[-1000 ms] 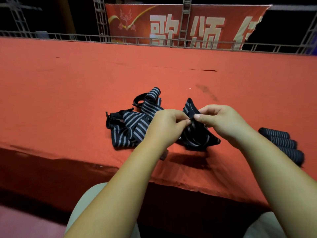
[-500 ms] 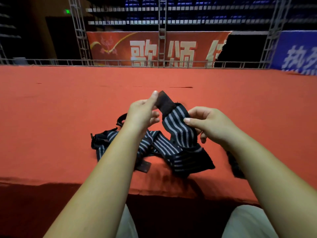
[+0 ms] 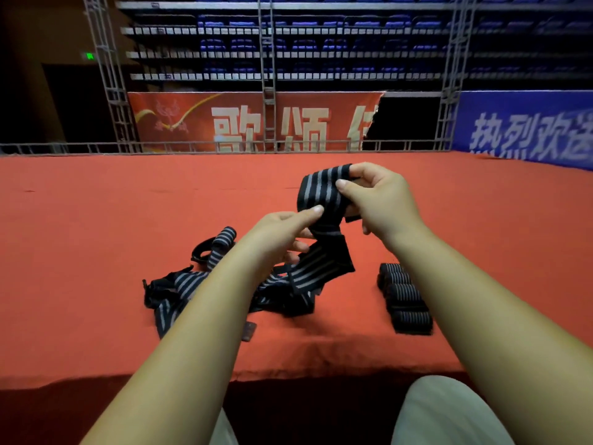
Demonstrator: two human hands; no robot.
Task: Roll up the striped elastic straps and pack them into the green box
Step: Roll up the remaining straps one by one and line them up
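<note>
Rolled straps (image 3: 406,300) are laid aside; one strap (image 3: 321,194) is pinched by left hand (image 3: 282,229) and right hand (image 3: 382,200); tangled pile (image 3: 179,290) not yet rolled; green box unseen.

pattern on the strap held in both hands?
Black with lengthwise grey stripes on the strap; head view.

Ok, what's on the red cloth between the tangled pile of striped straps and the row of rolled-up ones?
Nothing. In the head view, only bare red cloth shows between the tangled pile of black-and-grey striped elastic straps and the row of rolled straps.
</note>
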